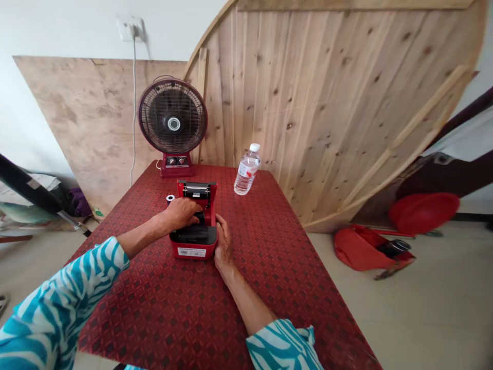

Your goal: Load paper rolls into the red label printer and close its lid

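Observation:
A small red and black device [193,250] stands on the table with its lid raised; a white label is on its near side. My left hand [182,213] reaches over it from the left, fingers bent down into the open black compartment; the fingertips are partly hidden, and I cannot make out what they hold. Against the device's right side rests my right hand [224,241], its fingers closed round the edge, steadying contact with the red casing. A small white roll [170,198] with a dark core is just behind my left wrist.
The patterned red table [246,288] carries a dark red fan [173,123] at the back left and a water bottle [247,170] at the back right. Wooden boards [292,103] lean behind. A red bag [356,249] lies on the floor at right.

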`<state>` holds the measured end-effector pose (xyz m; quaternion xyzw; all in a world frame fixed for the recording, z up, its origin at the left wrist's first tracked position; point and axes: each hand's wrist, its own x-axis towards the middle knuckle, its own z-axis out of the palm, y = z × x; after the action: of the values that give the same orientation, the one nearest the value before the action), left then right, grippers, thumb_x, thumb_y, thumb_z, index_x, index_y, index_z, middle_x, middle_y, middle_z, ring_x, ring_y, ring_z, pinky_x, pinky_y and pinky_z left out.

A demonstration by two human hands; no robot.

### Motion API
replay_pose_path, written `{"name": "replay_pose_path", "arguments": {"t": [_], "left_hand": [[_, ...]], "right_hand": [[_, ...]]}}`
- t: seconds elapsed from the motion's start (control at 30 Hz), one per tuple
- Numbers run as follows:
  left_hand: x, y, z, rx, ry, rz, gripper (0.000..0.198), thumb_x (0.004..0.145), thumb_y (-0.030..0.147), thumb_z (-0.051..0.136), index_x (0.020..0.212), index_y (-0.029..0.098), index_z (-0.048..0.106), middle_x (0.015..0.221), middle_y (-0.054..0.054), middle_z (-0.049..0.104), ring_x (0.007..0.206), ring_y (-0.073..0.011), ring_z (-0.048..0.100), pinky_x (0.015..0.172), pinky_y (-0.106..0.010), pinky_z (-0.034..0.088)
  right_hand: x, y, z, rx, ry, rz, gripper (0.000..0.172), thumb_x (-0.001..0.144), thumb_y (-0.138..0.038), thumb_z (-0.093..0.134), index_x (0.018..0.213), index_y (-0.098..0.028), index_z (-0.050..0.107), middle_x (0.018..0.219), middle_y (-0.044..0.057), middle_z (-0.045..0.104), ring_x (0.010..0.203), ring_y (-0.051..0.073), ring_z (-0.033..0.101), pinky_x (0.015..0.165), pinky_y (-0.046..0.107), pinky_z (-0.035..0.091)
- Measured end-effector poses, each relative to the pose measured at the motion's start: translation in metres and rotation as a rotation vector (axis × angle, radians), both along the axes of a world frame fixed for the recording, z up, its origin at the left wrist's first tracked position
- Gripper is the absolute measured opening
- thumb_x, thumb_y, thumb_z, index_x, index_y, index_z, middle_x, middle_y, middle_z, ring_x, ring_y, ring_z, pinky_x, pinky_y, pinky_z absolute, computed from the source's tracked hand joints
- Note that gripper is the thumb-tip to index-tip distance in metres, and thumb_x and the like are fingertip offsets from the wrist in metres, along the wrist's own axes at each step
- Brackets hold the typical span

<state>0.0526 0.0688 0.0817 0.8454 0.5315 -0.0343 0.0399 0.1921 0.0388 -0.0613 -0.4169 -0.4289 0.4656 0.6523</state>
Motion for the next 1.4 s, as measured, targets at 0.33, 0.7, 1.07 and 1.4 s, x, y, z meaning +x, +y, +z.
{"name": "replay_pose_path", "arguments": {"t": [0.33,0.7,1.07,1.4], "left_hand": [[-0.012,0.017,-0.003,-0.142,-0.154,-0.141,0.022,0.084,0.026,0.063,0.104,0.026,0.073,0.107,-0.004,0.075,0.102,-0.0241,0.068,0.084,-0.030,0.050],[-0.040,-0.052,-0.030,0.252,-0.630,-0.307,0.022,0.094,0.031,0.054,0.106,0.019,0.069,0.101,-0.006,0.075,0.095,-0.0197,0.069,0.086,-0.033,0.050],[-0.034,-0.079,-0.028,0.496,-0.547,-0.391,0.014,0.094,0.019,0.053,0.094,0.021,0.067,0.096,-0.003,0.074,0.090,-0.0160,0.066,0.093,-0.037,0.040],[-0.033,-0.092,-0.049,0.599,-0.593,-0.335,0.016,0.091,0.017,0.056,0.103,0.021,0.066,0.100,-0.006,0.070,0.097,-0.0187,0.063,0.100,-0.042,0.041]], "right_hand": [[0.000,-0.001,0.003,0.021,0.000,-0.001,0.042,0.088,-0.050,0.050,0.117,-0.024,0.064,0.115,0.004,0.068,0.114,0.022,0.058,0.099,0.038,0.043],[0.001,-0.005,0.009,-0.012,0.017,0.009,0.044,0.085,-0.050,0.051,0.117,-0.021,0.061,0.119,0.007,0.065,0.112,0.023,0.058,0.098,0.040,0.043],[0.002,-0.003,0.011,-0.016,-0.024,0.003,0.040,0.086,-0.046,0.049,0.116,-0.023,0.062,0.120,0.006,0.065,0.112,0.022,0.058,0.099,0.039,0.043],[0.004,0.021,0.018,-0.073,0.019,-0.005,0.047,0.084,-0.054,0.051,0.120,-0.024,0.059,0.125,0.006,0.064,0.114,0.022,0.058,0.100,0.040,0.043]]}}
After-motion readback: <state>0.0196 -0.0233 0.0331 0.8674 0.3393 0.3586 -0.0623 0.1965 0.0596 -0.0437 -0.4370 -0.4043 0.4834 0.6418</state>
